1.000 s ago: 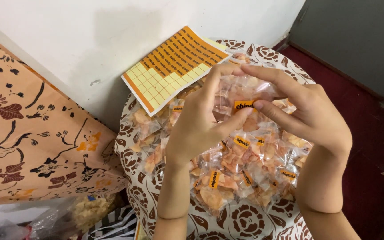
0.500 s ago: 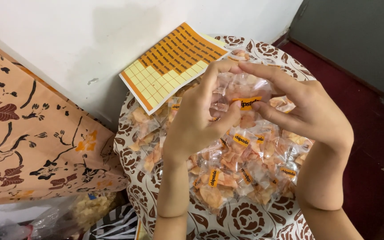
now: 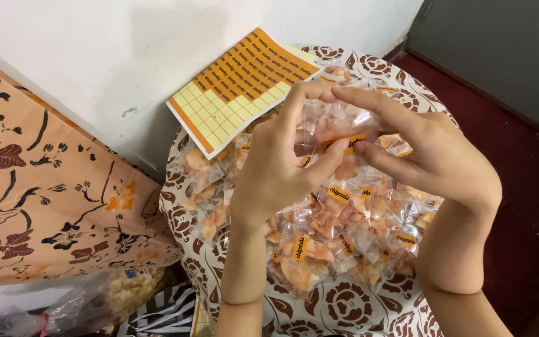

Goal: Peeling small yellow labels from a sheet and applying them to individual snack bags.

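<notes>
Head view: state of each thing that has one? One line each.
Left hand: closed on the held packet, thumb on its orange sticker.
Right hand: gripping the same packet from the other side.
Held packet: clear, filled with chips, lifted above the pile.
Packet pile: heaped on the tray, stickers showing on several.
Sticker sheet: partly used, leaning on the wall.
Tray: loaded.
Chip bag: lying lower left, closure unclear.

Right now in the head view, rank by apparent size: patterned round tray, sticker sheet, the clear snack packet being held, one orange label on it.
1. Patterned round tray, largest.
2. Sticker sheet.
3. Clear snack packet held between left hand and right hand; it is raised nearer the camera and partly hidden, so this rank is unsure.
4. Orange label, smallest.
</notes>
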